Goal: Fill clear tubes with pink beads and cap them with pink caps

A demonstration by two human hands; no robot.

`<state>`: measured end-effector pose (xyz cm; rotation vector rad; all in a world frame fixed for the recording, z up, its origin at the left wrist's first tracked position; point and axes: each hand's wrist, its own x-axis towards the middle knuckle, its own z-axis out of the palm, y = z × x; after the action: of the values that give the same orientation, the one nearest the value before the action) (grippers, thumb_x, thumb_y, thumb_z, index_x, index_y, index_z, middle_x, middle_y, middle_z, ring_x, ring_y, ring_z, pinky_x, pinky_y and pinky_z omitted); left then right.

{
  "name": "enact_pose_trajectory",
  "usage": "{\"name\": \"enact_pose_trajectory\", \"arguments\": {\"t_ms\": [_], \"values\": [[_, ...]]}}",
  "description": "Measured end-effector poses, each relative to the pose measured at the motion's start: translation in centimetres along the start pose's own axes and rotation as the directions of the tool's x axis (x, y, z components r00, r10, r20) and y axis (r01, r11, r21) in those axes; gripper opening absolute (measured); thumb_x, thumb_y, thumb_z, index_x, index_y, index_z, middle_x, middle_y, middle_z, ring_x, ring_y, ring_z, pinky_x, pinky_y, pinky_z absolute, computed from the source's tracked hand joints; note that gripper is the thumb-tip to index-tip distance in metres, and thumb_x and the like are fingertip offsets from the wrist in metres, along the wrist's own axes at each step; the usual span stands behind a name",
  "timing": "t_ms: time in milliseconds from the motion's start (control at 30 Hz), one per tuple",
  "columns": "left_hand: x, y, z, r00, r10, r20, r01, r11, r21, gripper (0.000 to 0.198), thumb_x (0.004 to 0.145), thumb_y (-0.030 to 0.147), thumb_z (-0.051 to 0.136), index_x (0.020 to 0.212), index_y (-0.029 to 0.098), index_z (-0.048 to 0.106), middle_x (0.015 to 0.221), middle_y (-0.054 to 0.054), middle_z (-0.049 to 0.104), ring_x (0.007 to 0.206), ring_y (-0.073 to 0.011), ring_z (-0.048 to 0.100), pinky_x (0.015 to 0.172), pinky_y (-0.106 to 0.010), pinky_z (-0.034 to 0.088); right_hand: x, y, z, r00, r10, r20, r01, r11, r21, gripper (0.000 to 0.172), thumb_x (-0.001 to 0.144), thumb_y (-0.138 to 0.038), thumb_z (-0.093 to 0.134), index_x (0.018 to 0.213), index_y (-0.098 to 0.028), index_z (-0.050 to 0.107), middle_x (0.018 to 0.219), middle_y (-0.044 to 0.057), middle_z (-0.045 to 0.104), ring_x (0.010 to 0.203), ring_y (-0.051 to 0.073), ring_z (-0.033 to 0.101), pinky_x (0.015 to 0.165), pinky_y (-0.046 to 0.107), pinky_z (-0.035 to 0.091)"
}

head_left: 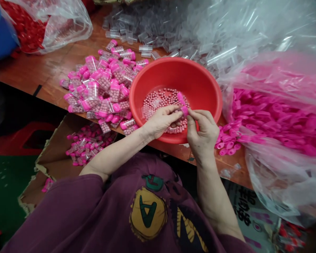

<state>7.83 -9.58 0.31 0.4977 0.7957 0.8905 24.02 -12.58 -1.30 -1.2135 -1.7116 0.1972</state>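
Note:
Above the front right part of a red plastic bowl [173, 66], my two hands meet at a small clear tube with a pink flip cap [184, 111]. My left hand [164, 119] is closed round the tube, whose body is mostly hidden by the fingers. The fingertips of my right hand [202, 131] pinch at the cap's right side. The cap's lid [180, 98] stands up, away from its ring. Small pink beads [160, 96] cover the bowl's bottom, with a clear tube or two among them.
Filled tubes with pink caps [102, 84] are heaped left of the bowl. Clear tubes [147, 31] lie behind it. Pink caps [274, 119] spill from a plastic bag at right. A cardboard box [60, 151] below holds more filled tubes. Red caps and a blue bucket [1, 35] stand far left.

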Motion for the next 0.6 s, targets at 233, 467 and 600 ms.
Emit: {"name": "enact_pose_trajectory", "arguments": {"t_ms": [233, 467, 600], "values": [[-0.3, 0.6, -0.2, 0.99, -0.006, 0.137, 0.0, 0.999, 0.038, 0.038, 0.078, 0.033, 0.102, 0.1, 0.015, 0.076, 0.08, 0.003, 0.071, 0.063, -0.0059, 0.058, 0.064, -0.022, 0.046, 1.4, 1.3, -1.6, 0.968, 0.192, 0.159, -0.224, 0.95, 0.217, 0.021, 0.105, -0.045, 0.076, 0.113, -0.03, 0.089, 0.105, 0.006, 0.084, 0.098, 0.024, 0.081, 0.092, 0.044, 0.07], [0.2, 1.0, -0.4, 0.973, -0.113, 0.203, 0.092, 0.99, 0.11, 0.022, 0.081, 0.023, 0.097, 0.086, 0.014, 0.078, 0.079, -0.001, 0.076, 0.07, -0.0095, 0.066, 0.074, -0.025, 0.052, 4.8, 2.5, -0.6, 0.904, 0.316, 0.287, -0.419, 0.788, 0.451, 0.045, 0.101, -0.071, 0.073, 0.121, -0.032, 0.085, 0.104, 0.003, 0.082, 0.097, 0.022, 0.079, 0.096, 0.044, 0.069], [0.6, 1.0, -0.3, 0.992, -0.07, 0.101, 0.076, 0.995, -0.061, 0.006, 0.096, 0.011, 0.079, 0.09, 0.013, 0.081, 0.087, -0.003, 0.078, 0.079, -0.0099, 0.07, 0.084, -0.025, 0.055, 3.2, 1.7, -1.5, 0.963, 0.124, 0.238, -0.183, 0.952, 0.246, 0.043, 0.102, -0.064, 0.076, 0.133, -0.033, 0.079, 0.129, 0.008, 0.077, 0.121, 0.029, 0.075, 0.113, 0.054, 0.063]]}}
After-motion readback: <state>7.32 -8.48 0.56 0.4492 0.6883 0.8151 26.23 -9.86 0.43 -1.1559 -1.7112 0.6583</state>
